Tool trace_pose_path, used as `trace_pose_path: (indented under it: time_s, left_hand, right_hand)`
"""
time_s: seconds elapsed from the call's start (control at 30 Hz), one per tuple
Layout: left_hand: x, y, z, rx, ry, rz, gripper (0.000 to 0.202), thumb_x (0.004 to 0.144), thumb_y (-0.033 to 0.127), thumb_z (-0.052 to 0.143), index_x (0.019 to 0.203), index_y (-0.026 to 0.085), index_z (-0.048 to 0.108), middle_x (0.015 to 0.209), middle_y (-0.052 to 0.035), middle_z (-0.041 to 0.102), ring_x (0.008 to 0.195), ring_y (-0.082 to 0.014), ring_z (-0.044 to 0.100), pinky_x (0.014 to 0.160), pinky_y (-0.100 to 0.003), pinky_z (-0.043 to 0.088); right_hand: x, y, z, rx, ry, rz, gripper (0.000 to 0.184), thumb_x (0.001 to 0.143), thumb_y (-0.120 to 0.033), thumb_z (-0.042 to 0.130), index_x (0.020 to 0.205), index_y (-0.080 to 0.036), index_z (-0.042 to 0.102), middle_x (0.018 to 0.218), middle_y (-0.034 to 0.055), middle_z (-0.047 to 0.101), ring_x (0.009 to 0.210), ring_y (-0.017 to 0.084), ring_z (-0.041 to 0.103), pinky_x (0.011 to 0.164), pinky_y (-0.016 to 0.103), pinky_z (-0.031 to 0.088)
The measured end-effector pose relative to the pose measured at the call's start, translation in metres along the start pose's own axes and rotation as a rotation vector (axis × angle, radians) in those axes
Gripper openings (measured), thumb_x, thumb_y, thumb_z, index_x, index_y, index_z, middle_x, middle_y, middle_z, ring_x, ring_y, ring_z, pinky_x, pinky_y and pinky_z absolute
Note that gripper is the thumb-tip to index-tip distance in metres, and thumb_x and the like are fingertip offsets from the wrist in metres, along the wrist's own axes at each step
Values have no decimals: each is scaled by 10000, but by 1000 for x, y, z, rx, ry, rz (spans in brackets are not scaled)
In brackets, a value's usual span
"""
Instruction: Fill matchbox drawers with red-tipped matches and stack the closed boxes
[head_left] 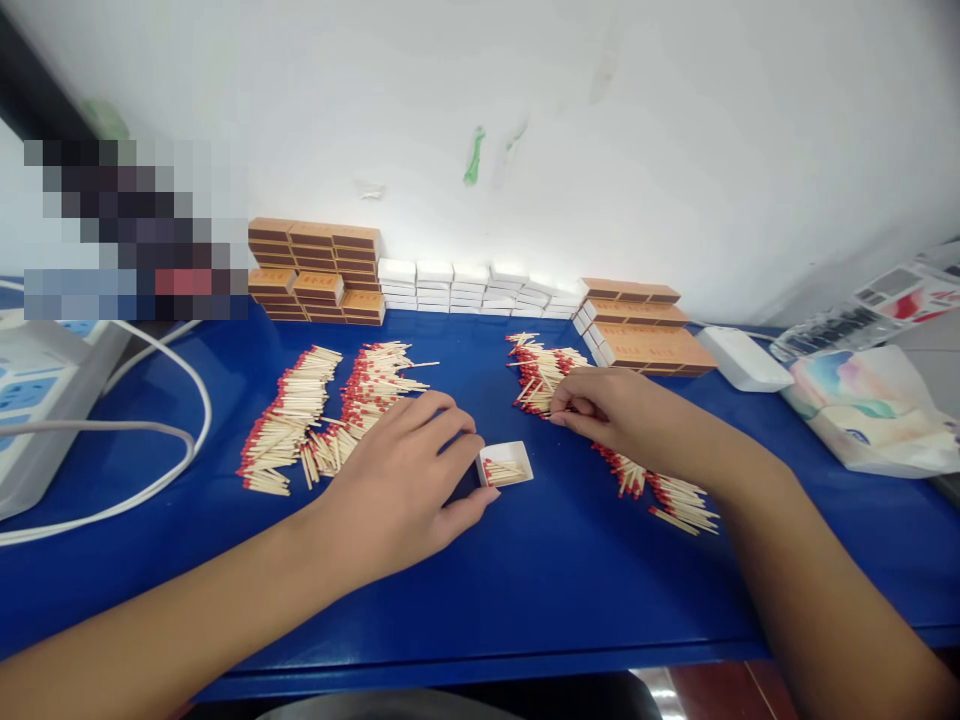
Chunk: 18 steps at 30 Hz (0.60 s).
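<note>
A small white matchbox tray [523, 450] lies on the blue table with red-tipped matches [504, 472] in it. My left hand [409, 475] is curved around its left end, thumb at the near corner and forefinger at the far one. To the right, my right hand [600, 405] is closed in a pinch at the edge of a heap of loose matches [540, 370]. Whatever is between those fingertips is hidden. More matches [682, 503] show beneath my right wrist. Left of the tray lie two further rows of matches, the outer row [292, 415] and the inner row [379, 380], partly covered by my left hand.
Along the wall stand stacked orange matchboxes [315, 250], white boxes [469, 285] and more orange matchboxes [649, 335]. At right are a white device [742, 358], a tissue pack [862, 410] and a plastic bottle [840, 320]. A power strip [37, 420] with white cables [202, 400] occupies the left.
</note>
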<state>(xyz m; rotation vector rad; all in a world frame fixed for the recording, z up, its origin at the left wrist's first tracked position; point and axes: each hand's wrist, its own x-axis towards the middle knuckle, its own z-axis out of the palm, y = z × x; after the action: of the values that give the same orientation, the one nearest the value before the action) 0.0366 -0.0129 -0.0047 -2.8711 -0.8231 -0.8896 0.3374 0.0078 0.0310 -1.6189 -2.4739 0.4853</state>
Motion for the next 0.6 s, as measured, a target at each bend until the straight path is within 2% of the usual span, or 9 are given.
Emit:
trace_pose_path:
  time_s: [0.17,0.33,0.47,0.6]
  left_hand:
    - [0,0,0,0,-8,-4,223,1036,361,724,1066,143,763,1092,-104,782,1137,-314,698,1011,-508,608]
    - [0,0,0,-4,-11,-3,227,1034,365,728,1075,143,760,1094,-105,781,1139,-313,698,1006,-503,609]
    - [0,-1,0,-2,-9,-8,223,1035,361,725,1075,145,761,1103,-101,782,1135,-315,695,1009,-507,607]
    - [-1,-1,0,0,-18,-13,232,1039,366,716,1078,141,761,1098,-102,781,1136,-320,691,1003,-518,609]
  right_hand:
    - [2,1,-1,-5,12,-5,189,1032,-346,624,911,-235,719,795,28,672,686,189,558,644,313,403]
    - [4,-3,1,-13,-5,-16,244,1062,-367,591,882,-233,688,802,29,675,710,192,569,657,313,388]
    - [4,-12,2,7,19,-72,247,1072,-357,593,880,-223,672,799,32,672,726,196,583,673,318,401]
    - [-1,-27,5,114,43,-120,244,1102,-415,603,964,-241,704,801,14,657,722,190,580,674,314,415]
